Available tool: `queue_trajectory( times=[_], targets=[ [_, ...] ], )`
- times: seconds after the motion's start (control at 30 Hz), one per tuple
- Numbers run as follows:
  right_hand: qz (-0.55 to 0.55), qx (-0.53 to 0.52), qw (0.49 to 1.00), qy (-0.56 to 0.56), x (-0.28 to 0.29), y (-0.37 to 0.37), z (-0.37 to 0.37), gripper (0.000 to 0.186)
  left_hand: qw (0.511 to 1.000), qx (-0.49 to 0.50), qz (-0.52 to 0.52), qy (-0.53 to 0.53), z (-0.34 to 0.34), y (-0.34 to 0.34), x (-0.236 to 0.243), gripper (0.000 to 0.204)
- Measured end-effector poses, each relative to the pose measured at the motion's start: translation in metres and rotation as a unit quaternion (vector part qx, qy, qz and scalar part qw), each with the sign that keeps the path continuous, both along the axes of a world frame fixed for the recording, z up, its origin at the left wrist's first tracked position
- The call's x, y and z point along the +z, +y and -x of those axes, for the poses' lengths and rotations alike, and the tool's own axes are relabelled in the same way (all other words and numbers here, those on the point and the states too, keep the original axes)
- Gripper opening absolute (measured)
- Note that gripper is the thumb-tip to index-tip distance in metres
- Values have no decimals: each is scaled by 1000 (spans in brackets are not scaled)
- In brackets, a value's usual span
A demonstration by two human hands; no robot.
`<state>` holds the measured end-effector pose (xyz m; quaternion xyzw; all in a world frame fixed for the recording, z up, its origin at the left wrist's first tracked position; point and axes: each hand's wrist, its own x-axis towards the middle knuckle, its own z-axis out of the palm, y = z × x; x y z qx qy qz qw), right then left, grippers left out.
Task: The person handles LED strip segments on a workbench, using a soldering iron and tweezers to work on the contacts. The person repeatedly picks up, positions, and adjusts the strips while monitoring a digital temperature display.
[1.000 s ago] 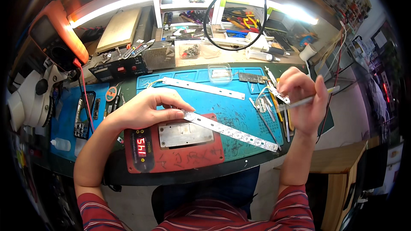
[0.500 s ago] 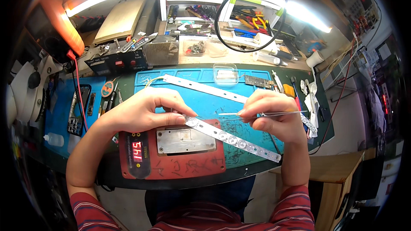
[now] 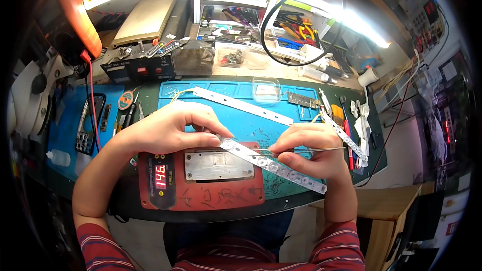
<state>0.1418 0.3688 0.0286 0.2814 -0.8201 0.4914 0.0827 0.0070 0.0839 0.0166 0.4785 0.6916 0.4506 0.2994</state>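
Observation:
My left hand [image 3: 193,130] grips the upper end of a white LED strip [image 3: 296,175] with clear round lenses, which slopes down to the right over a red hot plate [image 3: 216,195] with a metal heating surface [image 3: 211,173] and a lit digital display. My right hand [image 3: 306,148] holds thin metal tweezers [image 3: 326,149] with their tips over the strip, among the lenses. A second white strip [image 3: 236,102] with yellow wires lies behind on the blue silicone mat [image 3: 181,115]. Another lensed strip [image 3: 346,138] lies to the right of my right hand.
A clear small box [image 3: 266,90], a dark metal plate [image 3: 301,101], a pen-like red tool [image 3: 350,155], a power unit [image 3: 135,70], an orange meter [image 3: 80,20], a phone frame [image 3: 90,120] and a bottle [image 3: 58,157] surround the work. Tool trays [image 3: 296,30] line the back; a cable loop hangs above.
My right hand has come down and left from a raised position, bringing the tweezers onto the strip. My left hand stays on the strip's end, shifted slightly.

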Motion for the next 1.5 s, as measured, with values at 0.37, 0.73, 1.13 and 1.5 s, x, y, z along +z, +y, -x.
queue_trajectory(
  times=[0.37, 0.73, 1.13, 1.5],
  targets=[
    [-30, 6, 999, 30, -2, -3, 0, 12, 1000, -6, -3, -6, 1, 0, -1, 24],
    [-54, 1, 998, 40, 2, -7, -2, 13, 1000, -10, -3, -8, 2, 0, -1, 25],
    [-63, -3, 998, 27, 5, -8, -4, 13, 1000, -16, -14, 2, 2, -1, -1, 24],
    [-70, -15, 997, 19, 6, -8, -6, 12, 1000, -10, -18, -8, 1, -1, -4, 24]
  ],
)
